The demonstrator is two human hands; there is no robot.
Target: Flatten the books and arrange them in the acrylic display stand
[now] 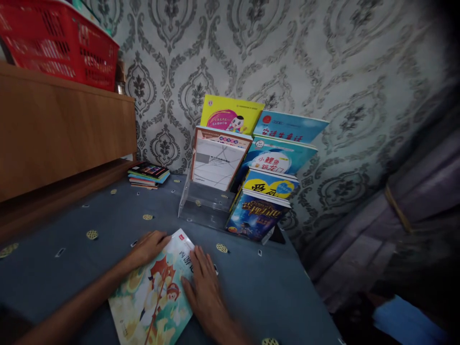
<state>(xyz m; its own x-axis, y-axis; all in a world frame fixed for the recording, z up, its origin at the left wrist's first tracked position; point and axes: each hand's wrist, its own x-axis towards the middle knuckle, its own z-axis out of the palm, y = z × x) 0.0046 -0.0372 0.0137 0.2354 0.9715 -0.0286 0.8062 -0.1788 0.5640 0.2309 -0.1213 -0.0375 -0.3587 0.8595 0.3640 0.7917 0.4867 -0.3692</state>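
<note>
A picture book (158, 292) with a pale green and yellow illustrated cover lies at a slant before me on the dark table. My left hand (153, 247) is at its upper left edge, fingers bent and closed on the border; its thumb is hidden. On the right edge rests my right hand (206, 287), fingers stretched out flat over part of the title and thumb on the cover. Beyond the book stands a clear acrylic book rack (204, 211). A dark blue book (251, 218) leans in its front right part, and a white-covered book (215, 165) stands at the left.
More books, including a yellow book (233, 115) and a blue book (291, 127), rise in the rack's back rows. A small stack of books (149, 175) lies near the wall. At left, a red plastic basket (61, 45) sits on a wooden cabinet (68, 129). The table edge slopes away at right.
</note>
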